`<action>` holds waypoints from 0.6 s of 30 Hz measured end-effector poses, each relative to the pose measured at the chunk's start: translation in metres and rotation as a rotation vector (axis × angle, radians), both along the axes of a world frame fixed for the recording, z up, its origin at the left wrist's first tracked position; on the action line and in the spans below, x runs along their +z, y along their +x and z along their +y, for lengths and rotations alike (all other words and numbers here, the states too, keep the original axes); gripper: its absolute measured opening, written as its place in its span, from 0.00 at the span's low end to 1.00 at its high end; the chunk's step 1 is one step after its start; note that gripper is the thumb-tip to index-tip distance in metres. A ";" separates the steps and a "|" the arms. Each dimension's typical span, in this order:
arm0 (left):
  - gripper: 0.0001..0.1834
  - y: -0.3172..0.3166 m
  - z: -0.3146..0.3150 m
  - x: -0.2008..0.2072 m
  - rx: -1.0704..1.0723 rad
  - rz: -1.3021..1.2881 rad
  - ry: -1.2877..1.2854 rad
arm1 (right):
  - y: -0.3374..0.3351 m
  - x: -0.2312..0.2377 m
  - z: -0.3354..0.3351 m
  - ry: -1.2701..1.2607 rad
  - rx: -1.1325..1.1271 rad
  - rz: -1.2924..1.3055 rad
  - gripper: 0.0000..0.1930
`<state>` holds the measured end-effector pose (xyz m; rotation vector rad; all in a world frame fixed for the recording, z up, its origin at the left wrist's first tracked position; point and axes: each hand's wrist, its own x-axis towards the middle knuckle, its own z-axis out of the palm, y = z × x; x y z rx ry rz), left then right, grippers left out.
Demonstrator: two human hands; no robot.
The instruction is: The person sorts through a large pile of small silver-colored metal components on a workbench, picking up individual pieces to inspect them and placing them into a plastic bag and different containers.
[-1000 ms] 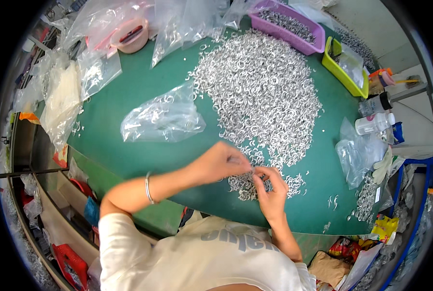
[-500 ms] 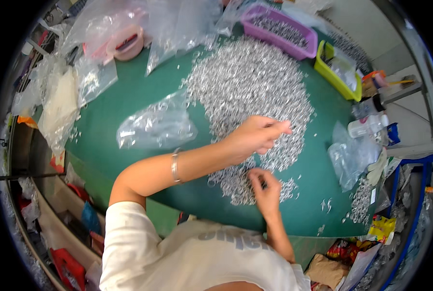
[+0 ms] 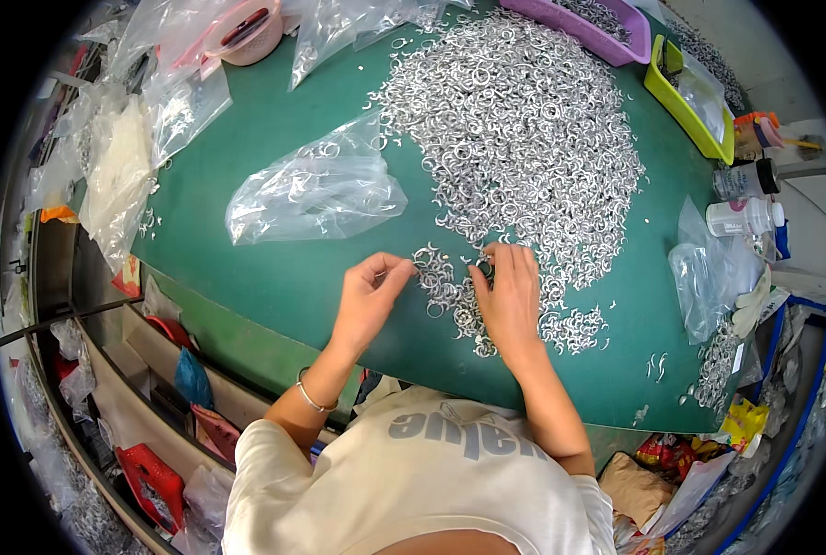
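Note:
A large heap of small silver open rings [image 3: 524,120] spreads over the green table [image 3: 293,305]. My left hand [image 3: 367,301] is at the left edge of a smaller batch of rings [image 3: 439,277]. Its thumb and forefinger are pinched together beside the rings; what they hold, if anything, is too small to make out. My right hand [image 3: 513,301] rests palm down at the heap's near edge, fingers curled together. Something small and dark [image 3: 485,269] shows between its thumb and forefinger. A clear plastic bag [image 3: 311,190] lies flat beyond my left hand.
Purple [image 3: 607,32] and yellow-green [image 3: 695,102] trays stand at the far right. A pink basket [image 3: 246,37] and more plastic bags [image 3: 117,194] lie at left. A white bottle [image 3: 744,217] and a crumpled bag [image 3: 704,277] sit on the right, near a small ring pile [image 3: 716,370].
My left hand has drawn back from above the heap, down and leftward to the small batch. My right hand has stayed at the heap's near edge. The whole view has shifted.

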<state>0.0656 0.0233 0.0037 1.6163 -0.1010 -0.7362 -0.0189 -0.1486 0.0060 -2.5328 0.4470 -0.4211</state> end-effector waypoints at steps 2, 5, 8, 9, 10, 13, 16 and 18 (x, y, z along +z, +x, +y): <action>0.09 0.001 -0.003 0.001 -0.078 -0.438 0.262 | -0.004 -0.009 -0.001 0.047 -0.031 -0.022 0.08; 0.09 0.002 -0.010 0.002 -0.068 -0.662 0.262 | -0.010 -0.007 -0.008 0.110 -0.076 -0.106 0.07; 0.11 0.009 -0.012 -0.006 -0.140 -0.709 0.341 | -0.016 0.008 -0.009 0.294 -0.136 -0.126 0.09; 0.12 0.011 -0.015 -0.007 -0.159 -0.730 0.352 | -0.017 0.007 -0.009 0.375 -0.130 -0.125 0.10; 0.11 0.014 -0.017 -0.007 -0.182 -0.731 0.374 | -0.019 0.006 -0.008 0.457 -0.122 -0.124 0.10; 0.10 0.017 -0.020 -0.006 -0.205 -0.727 0.380 | -0.021 0.007 -0.007 0.641 -0.105 -0.085 0.11; 0.07 0.015 -0.018 0.003 -0.157 -0.688 0.279 | -0.020 0.004 -0.004 0.822 -0.101 -0.119 0.11; 0.07 0.012 -0.014 0.008 -0.138 -0.632 0.232 | -0.018 0.006 -0.001 0.993 -0.084 -0.175 0.10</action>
